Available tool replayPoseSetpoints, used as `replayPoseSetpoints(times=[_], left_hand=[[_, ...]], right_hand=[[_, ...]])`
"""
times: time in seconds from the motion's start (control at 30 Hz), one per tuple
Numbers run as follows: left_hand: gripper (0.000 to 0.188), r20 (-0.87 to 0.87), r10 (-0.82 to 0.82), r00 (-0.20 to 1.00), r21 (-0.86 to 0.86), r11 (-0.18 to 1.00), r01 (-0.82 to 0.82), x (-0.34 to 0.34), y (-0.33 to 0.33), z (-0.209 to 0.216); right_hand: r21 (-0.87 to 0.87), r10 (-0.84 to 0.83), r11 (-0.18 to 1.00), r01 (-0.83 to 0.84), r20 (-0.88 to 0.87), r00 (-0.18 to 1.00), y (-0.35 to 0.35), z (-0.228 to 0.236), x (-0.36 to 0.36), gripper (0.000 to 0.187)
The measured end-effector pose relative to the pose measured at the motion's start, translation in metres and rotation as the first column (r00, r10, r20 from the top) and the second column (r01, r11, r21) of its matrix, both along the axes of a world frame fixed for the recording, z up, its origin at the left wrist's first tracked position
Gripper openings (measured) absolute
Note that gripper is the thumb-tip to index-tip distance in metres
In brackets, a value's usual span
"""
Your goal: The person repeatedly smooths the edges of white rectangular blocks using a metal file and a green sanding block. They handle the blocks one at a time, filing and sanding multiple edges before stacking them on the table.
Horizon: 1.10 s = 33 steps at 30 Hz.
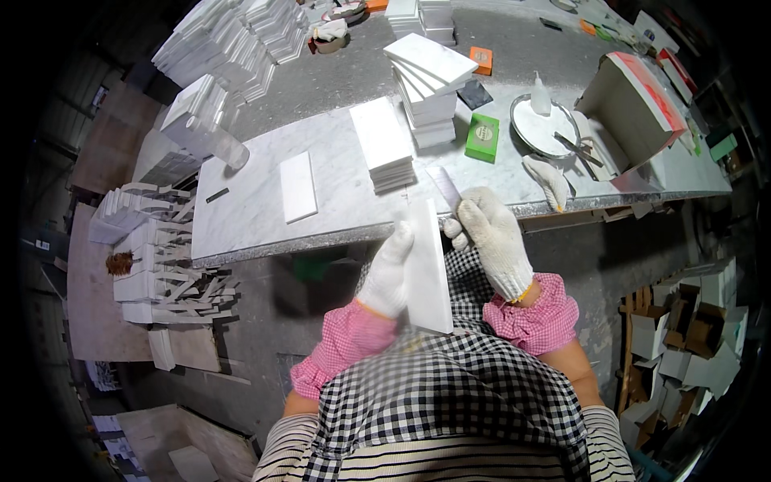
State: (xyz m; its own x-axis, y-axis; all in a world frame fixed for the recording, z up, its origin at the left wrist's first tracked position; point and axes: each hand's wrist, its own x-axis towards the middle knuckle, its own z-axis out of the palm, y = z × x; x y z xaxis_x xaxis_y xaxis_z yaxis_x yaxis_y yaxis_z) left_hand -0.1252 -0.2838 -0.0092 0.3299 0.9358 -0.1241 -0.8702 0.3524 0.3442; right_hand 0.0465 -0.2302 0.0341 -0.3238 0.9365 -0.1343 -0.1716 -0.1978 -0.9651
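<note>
My left hand, in a white knit glove, grips a white marble-look tile by its side. The tile stands on edge in front of my checked apron, just off the table's front edge. In my gloved right hand is a thin, flat, pale strip, perhaps a scraper blade; its free end points up and left, near the tile's top edge. Beyond the hands stands a stack of white tiles. One single tile lies flat to its left.
The marble table carries a taller tile stack, a green box, a round pan with a squeeze bottle, a cardboard box and a clear cylinder. Empty cartons are piled at right.
</note>
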Motion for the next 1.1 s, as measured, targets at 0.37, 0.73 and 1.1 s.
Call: replayPoseSetpoints(times=[0.37,0.73,1.1], left_hand=[[0.073,-0.173,0.047,0.984,-0.079,0.995,-0.061,0.005,-0.002,-0.006],[0.059,-0.131,0.004,0.991,-0.022,1.0,-0.007,-0.014,0.004,-0.032],[0.063,-0.082,0.018,0.996,-0.039,0.999,-0.021,-0.048,0.01,-0.046]], right_hand=[[0.125,-0.032,0.992,0.012,0.158,0.987,0.005,0.006,-0.015,0.023],[0.132,0.025,0.989,-0.065,0.281,0.959,0.003,0.003,-0.014,0.023],[0.101,-0.086,0.994,0.045,0.444,0.892,0.025,-0.05,0.031,0.02]])
